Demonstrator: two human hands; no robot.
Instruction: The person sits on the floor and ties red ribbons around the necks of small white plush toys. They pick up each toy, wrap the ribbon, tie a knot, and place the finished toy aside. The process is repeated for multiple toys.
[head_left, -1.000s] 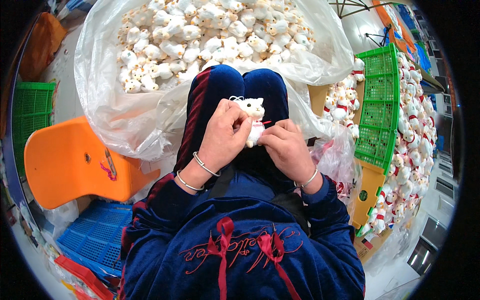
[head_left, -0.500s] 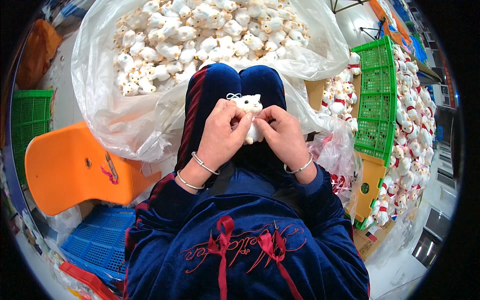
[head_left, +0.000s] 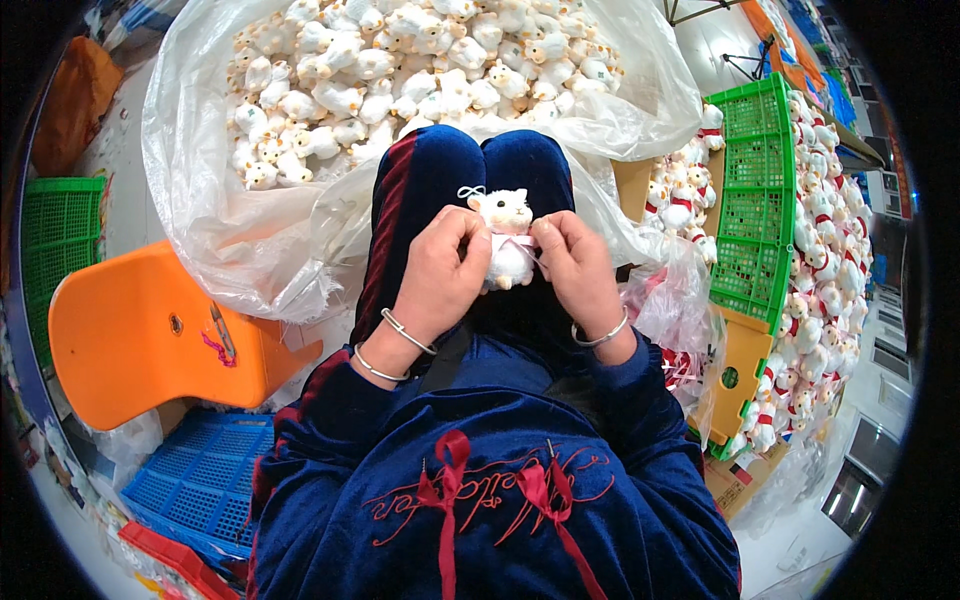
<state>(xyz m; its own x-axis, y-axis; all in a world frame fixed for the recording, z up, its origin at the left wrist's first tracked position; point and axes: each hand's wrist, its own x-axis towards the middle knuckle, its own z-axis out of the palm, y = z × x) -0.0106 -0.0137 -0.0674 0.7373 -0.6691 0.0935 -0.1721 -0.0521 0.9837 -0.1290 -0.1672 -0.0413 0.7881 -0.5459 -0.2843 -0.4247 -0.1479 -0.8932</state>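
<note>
A small white plush animal [head_left: 511, 262] with cream ears and dark eyes sits upright in front of my lap, a thin white cord loop [head_left: 470, 191] at its head. A pale pink ribbon [head_left: 512, 241] crosses its front below the chin. My left hand [head_left: 450, 258] is closed against the toy's left side, where the ribbon runs into the pinch of thumb and finger; its fingertips are partly hidden. On the other side my right hand [head_left: 577, 262] pinches the ribbon, and a bit of it hangs below the fingers.
A clear plastic sheet [head_left: 205, 220] with a heap of white plush toys [head_left: 400, 75] lies beyond my knees. To the right stand a green crate [head_left: 752, 190] and toys with red ribbons [head_left: 825, 260]. An orange chair [head_left: 130, 330] holding scissors [head_left: 222, 330] is at left, above a blue crate [head_left: 200, 480].
My hands have drawn apart, the right one moving to the right. The ribbon across the toy's front has come into view, and the toy is less covered by my fingers.
</note>
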